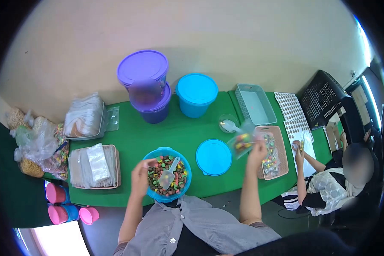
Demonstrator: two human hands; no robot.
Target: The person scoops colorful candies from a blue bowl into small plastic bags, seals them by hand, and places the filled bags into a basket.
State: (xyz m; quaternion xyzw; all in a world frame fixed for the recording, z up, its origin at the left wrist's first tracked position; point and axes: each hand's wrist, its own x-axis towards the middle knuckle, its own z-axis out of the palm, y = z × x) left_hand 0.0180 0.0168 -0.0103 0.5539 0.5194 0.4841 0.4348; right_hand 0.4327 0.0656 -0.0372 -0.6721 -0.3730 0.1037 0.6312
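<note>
My right hand (259,150) grips a clear plastic bag (243,142) with colourful candies inside, slightly blurred, at the left edge of a pink basket (282,147). Several filled candy bags (270,158) lie in that basket. At the left rim of a blue tub (188,164), my left hand (140,174) has its fingers extended and holds nothing that I can see. The tub is full of mixed coloured candies (181,181), and a clear scoop (168,177) rests on top of them. Its apparent blue lid (213,157) lies flat to the right.
Stacked purple buckets (143,66) and a lidded blue bucket (196,96) stand behind. Baskets of empty bags (99,164) sit left. A small bowl (228,121), grey basket (257,106), sticker sheets (291,109) and black crate (324,98) are right, near another person (328,192).
</note>
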